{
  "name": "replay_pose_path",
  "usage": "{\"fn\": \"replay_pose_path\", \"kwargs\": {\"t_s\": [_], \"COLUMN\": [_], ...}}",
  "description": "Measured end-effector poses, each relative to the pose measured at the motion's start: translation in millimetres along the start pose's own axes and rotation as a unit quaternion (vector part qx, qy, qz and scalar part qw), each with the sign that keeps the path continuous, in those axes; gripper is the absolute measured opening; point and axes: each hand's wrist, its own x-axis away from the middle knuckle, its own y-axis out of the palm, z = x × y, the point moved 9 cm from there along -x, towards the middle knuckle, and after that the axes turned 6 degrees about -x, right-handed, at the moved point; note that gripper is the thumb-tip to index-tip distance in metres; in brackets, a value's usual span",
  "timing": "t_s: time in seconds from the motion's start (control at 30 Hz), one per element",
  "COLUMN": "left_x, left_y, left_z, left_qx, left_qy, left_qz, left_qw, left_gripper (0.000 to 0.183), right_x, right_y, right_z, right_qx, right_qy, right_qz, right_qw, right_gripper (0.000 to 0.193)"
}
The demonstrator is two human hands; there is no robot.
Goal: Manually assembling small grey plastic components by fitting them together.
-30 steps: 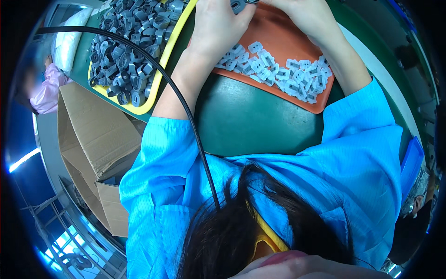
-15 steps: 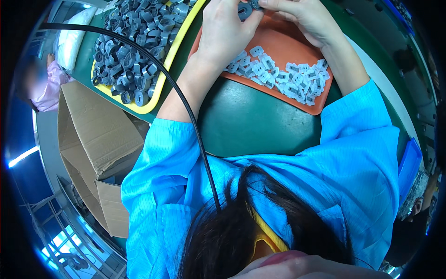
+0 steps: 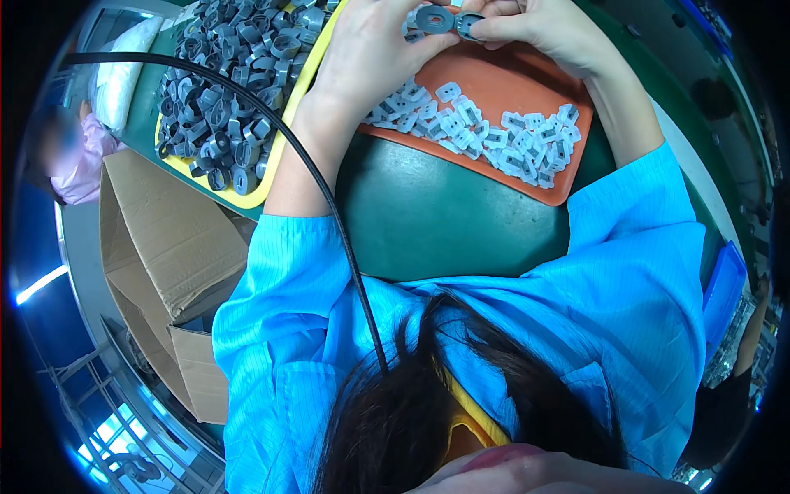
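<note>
My left hand [image 3: 370,45] is closed on a grey oval plastic part [image 3: 434,19] with a slot in its middle, above the far side of the orange tray [image 3: 448,154]. Pinched in the fingers of my right hand [image 3: 535,26] is a smaller, darker grey piece [image 3: 467,25]. The two parts are side by side between my hands; whether they are joined, I cannot tell. Below them in the tray lie several small translucent white plastic pieces [image 3: 518,140].
To the left, a yellow tray [image 3: 257,193] is heaped with grey ring-shaped parts [image 3: 239,90]. An open cardboard box [image 3: 169,230] stands nearer to me. A black cable [image 3: 317,169] crosses the view. Another person in pink [image 3: 86,165] is at the far left.
Both hands have come slightly nearer to me, and the left has shifted a little leftward. More of the grey parts between them now shows.
</note>
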Motion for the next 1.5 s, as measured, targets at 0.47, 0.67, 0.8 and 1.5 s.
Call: {"fn": "replay_pose_path", "kwargs": {"t_s": [0.47, 0.67, 0.8, 1.5], "left_x": [15.2, 20.8, 23.5, 11.8], "left_y": [37.6, 37.5, 33.6, 46.0], "left_z": [-70.8, -83.1, -90.8, -43.2], "left_qx": [0.38, 0.452, 0.371, 0.23], "left_qy": [-0.303, -0.302, -0.282, -0.219], "left_qz": [-0.03, 0.009, 0.027, -0.018], "left_qw": [0.873, 0.84, 0.884, 0.948], "left_gripper": [0.029, 0.034, 0.035, 0.034], "right_x": [12.8, 33.6, 19.4, 3.9], "right_y": [-107.8, -97.5, -2.1, 0.3], "right_z": [-6.7, -33.6, -23.7, -11.4], "right_qx": [0.254, 0.421, 0.449, 0.03], "right_qy": [0.003, -0.2, -0.069, -0.089], "right_qz": [0.269, 0.379, 0.119, 0.154], "right_qw": [0.929, 0.8, 0.883, 0.984], "right_gripper": [0.027, 0.022, 0.029, 0.013]}}
